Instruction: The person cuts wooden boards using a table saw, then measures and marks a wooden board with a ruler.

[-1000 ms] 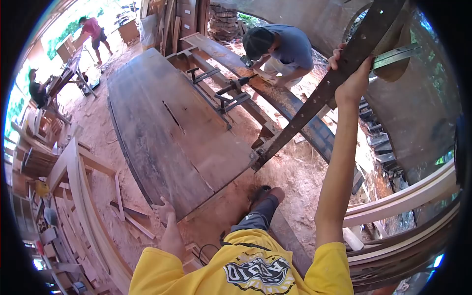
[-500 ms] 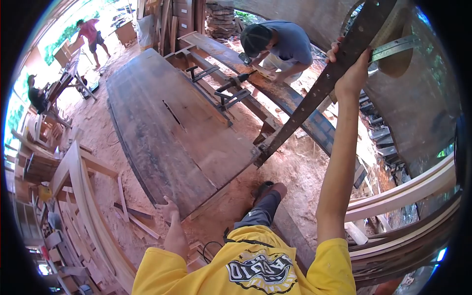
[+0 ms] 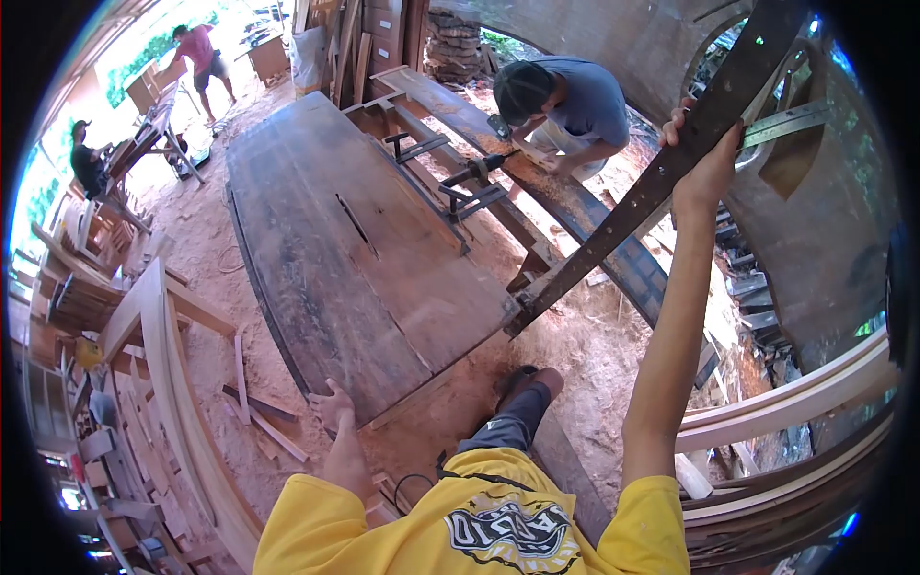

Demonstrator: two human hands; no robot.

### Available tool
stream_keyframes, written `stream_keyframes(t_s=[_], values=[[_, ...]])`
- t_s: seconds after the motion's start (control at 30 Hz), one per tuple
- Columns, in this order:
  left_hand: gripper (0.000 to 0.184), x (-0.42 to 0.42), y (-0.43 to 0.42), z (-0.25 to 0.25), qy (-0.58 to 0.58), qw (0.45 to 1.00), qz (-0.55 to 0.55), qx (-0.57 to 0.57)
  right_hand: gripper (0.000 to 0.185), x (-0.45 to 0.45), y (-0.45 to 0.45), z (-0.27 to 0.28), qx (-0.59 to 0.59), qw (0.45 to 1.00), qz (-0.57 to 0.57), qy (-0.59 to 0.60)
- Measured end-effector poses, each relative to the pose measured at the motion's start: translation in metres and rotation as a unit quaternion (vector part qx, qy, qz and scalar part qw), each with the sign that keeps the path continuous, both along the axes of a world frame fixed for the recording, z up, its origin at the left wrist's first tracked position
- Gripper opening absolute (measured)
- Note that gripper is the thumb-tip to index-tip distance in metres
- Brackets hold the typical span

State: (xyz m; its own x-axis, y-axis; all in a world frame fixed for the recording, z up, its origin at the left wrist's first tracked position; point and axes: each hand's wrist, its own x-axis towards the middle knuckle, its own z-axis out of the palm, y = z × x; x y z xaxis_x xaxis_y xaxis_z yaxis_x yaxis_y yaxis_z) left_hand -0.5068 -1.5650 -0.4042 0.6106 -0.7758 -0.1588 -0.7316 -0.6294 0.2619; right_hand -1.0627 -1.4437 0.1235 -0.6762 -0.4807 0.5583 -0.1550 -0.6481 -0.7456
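Note:
My right hand (image 3: 702,171) is raised, its fingers wrapped around a long dark metal bar clamp (image 3: 637,196) with holes along its length. The clamp slants down to the near right corner of a large dark wooden tabletop (image 3: 335,249), where its lower end meets the edge. A pale, ruler-like metal strip (image 3: 786,125) sticks out beside this hand; whether it is held or hangs behind, I cannot tell. My left hand (image 3: 333,407) lies at the tabletop's near left corner, its fingers stretched over the edge. A long slit runs through the tabletop's middle.
Across the tabletop, a co-worker (image 3: 580,101) bends over a plank (image 3: 537,187) with a tool. More clamps (image 3: 474,196) grip the frame between us. Curved timber parts (image 3: 158,335) stand at left, pale boards (image 3: 786,393) at right. Sawdust covers the floor. Two people are farther back.
The whole view has shifted, so the scene sits a little farther right. My right hand still holds the bar clamp, and my left hand stays at the tabletop's corner.

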Motion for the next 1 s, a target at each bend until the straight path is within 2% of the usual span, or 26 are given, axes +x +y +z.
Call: stream_keyframes(t_s=[0.3, 0.37, 0.43, 0.5, 0.63, 1.0], values=[[0.084, -0.005, 0.003, 0.005, -0.027, 1.000, 0.003, -0.003, 0.072, -0.005, 0.003, -0.004, -0.005, 1.000, 0.004, -0.005], [0.083, -0.003, 0.001, -0.001, -0.045, 0.999, 0.009, -0.007, 0.073, -0.003, -0.001, -0.008, 0.005, 0.995, -0.103, -0.001], [0.082, 0.002, -0.001, -0.017, -0.073, 0.997, 0.016, -0.028, 0.073, -0.015, -0.003, -0.012, -0.022, 0.996, -0.085, -0.024], [0.081, -0.001, 0.001, -0.006, -0.053, 0.998, 0.013, -0.036, 0.072, -0.017, -0.001, -0.011, -0.014, 0.998, -0.034, -0.045], [0.079, -0.004, 0.004, 0.010, -0.008, 0.999, 0.014, -0.030, 0.068, 0.005, 0.000, -0.001, -0.001, 0.998, -0.047, -0.038], [0.078, -0.004, 0.003, 0.005, -0.019, 0.999, 0.007, -0.036, 0.067, 0.003, 0.000, -0.003, -0.001, 0.999, -0.023, -0.043]])
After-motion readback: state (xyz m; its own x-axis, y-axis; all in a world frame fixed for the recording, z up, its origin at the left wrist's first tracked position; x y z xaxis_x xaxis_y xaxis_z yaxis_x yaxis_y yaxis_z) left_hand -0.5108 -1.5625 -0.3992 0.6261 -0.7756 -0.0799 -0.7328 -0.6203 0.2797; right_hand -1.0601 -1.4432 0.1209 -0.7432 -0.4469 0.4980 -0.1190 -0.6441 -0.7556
